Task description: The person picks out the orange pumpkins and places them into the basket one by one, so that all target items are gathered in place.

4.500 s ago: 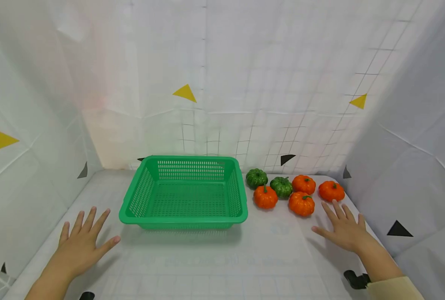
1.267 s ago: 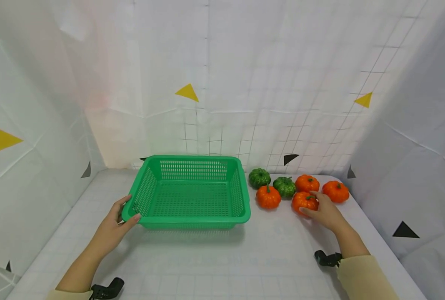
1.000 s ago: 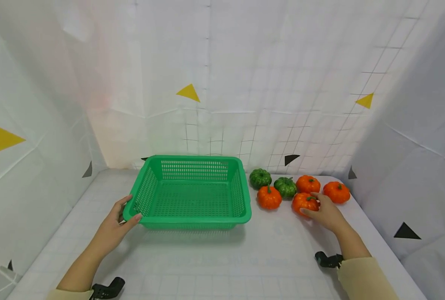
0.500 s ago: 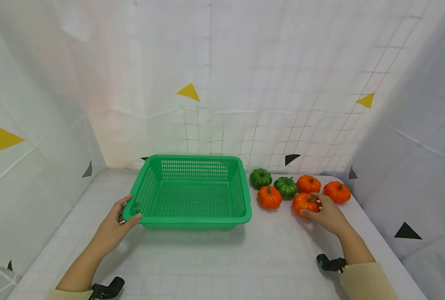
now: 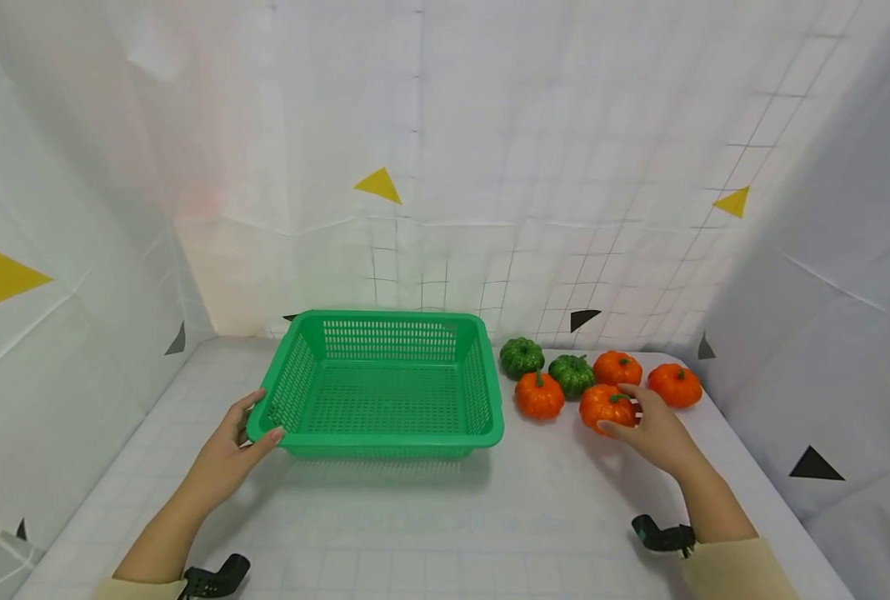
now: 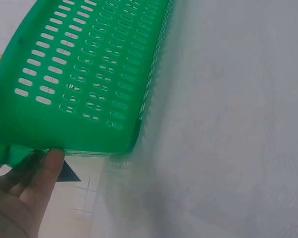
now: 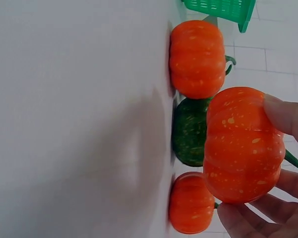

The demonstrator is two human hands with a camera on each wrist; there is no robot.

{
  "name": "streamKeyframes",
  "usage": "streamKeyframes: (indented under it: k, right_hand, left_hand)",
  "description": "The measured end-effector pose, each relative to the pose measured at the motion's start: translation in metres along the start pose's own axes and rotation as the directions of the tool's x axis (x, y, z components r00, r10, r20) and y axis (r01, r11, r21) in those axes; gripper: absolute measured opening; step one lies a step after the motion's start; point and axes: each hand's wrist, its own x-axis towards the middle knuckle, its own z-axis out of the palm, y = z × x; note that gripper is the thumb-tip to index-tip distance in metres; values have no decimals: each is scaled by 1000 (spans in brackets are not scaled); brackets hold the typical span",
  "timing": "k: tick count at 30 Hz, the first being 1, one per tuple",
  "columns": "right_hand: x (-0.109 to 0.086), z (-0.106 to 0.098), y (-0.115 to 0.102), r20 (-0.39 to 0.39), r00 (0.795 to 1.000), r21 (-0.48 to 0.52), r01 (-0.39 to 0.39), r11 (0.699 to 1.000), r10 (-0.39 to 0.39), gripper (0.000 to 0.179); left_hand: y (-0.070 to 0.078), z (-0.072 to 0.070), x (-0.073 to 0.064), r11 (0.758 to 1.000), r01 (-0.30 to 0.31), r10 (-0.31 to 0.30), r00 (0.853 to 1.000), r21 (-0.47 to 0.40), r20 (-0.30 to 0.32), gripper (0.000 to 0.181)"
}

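At the front left corner of a green plastic basket [image 5: 385, 400], my left hand [image 5: 222, 462] grips the rim, thumb in front and fingers behind the left side. The left wrist view shows the thumb [image 6: 48, 171] on the rim of the same basket. My right hand [image 5: 662, 433] holds a small orange pumpkin [image 5: 604, 408] between thumb and fingers. In the right wrist view that pumpkin [image 7: 243, 144] hangs clear of the white table surface, with its green stem toward the palm. Nothing lies inside the basket.
Right of the basket stand two green pumpkins [image 5: 571, 375] and an orange pumpkin [image 5: 539, 395]. Two more orange ones, a back pumpkin [image 5: 617, 368] and a right pumpkin [image 5: 674, 385], sit close to the right hand. White sheets [image 5: 445, 150] wall in the table.
Both hands have moved inward from lying spread on the table, the left taking the basket's corner and the right an orange pumpkin. Just now that pumpkin has risen and shifted slightly left.
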Motion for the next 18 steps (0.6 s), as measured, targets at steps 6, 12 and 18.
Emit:
streamKeyframes:
  k: [6,12,18]
  right_hand:
    - [-6,-3,-15,-17,1000,12,22,1000,-21,91]
    - [-11,-4,-32,-18,1000,12,18,1000,-18,91]
    - [-16,-5,-50,-22,999,27,29,999,-28,91]
  left_hand:
    - [-1,0,0,1000,-1,1,1000,7,-9,79]
    - [0,0,-2,1000,6,-6,1000,4,0,80]
    - [-1,0,-1,1000,9,-9,1000,-6,2,79]
